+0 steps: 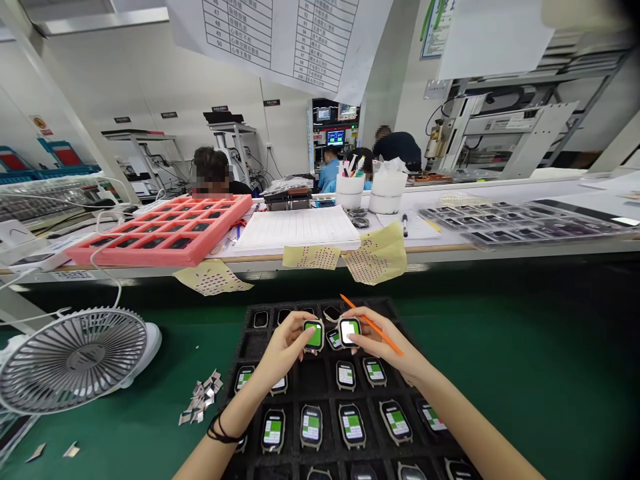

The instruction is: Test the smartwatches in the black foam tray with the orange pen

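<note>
Brightly, the smartwatch (pixel 349 331) glows white and green.

Two hands (pixel 285 350), one orange stylus (pixel 383 335), three yellow sheets (pixel 311 257), two white cups (pixel 349 193), one desk fan (pixel 73 360)

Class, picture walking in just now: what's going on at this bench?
A person's left hand touches a green-screened smartwatch, while the right hand holds an orange stylus and a white-screened smartwatch. More watches sit in a black foam tray on a green bench mat.
</note>
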Demonstrator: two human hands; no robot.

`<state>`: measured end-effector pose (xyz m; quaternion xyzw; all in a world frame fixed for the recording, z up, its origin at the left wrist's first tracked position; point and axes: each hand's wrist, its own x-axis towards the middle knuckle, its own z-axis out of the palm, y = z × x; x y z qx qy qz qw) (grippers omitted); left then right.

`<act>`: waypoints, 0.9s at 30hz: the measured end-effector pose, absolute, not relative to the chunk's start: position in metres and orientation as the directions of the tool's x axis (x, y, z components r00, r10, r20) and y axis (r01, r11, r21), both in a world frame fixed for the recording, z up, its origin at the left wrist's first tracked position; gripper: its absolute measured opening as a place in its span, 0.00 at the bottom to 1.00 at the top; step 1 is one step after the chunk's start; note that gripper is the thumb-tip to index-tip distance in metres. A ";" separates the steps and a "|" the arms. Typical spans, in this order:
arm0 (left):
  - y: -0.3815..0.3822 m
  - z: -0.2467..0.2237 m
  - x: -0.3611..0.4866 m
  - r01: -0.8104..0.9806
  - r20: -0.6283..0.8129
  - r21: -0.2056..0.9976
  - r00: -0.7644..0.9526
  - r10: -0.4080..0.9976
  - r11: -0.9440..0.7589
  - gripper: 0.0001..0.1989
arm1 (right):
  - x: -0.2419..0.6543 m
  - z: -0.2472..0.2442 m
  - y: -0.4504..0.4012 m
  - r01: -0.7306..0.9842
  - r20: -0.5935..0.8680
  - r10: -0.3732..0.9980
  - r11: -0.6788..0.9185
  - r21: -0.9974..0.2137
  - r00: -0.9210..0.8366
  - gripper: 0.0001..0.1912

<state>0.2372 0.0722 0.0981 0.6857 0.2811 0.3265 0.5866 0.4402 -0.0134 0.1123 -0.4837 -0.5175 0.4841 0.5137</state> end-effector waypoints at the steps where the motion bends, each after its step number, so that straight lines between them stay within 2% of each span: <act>1: 0.073 0.097 0.237 0.002 0.118 0.988 0.628 0.769 -0.154 0.21 | 0.440 0.112 -0.013 0.002 0.068 0.998 0.068 -0.998 -0.019 0.18; 12: 0.071 0.095 0.236 0.033 0.112 0.986 0.599 0.793 -0.164 0.19 | 0.438 0.108 -0.011 0.032 0.021 0.986 0.016 -0.999 0.163 0.14; 16: 0.071 0.094 0.236 0.032 0.132 0.982 0.584 0.801 -0.185 0.20 | 0.440 0.111 -0.012 0.035 0.051 0.995 0.048 -0.998 0.081 0.14; 22: 0.070 0.095 0.236 0.024 0.126 0.985 0.572 0.811 -0.170 0.19 | 0.443 0.103 -0.010 0.049 0.089 0.994 0.092 -0.995 -0.057 0.19; 27: 0.069 0.097 0.237 0.028 0.109 0.988 0.578 0.809 -0.153 0.19 | 0.438 0.103 -0.011 0.029 0.047 0.994 0.045 -0.999 0.101 0.14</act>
